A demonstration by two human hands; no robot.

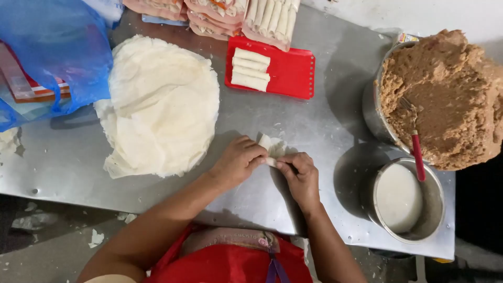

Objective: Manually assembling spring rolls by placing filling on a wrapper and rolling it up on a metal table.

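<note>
Both hands working a little wrapper roll near the front edge of the steel table.

Left hand [238,160] and right hand [298,175] pinch the small pale roll [270,147] between fingertips, right on the table [304,120], about mid-width. Stack of round wrappers [162,105] sits toward the left. Red tray [288,71] with four finished rolls [251,69] sits by the back edge. At the right edge, a pot of brown filling [445,99] with a red-handled fork [416,147], and a bowl of white paste [401,199] at the front right corner.
</note>
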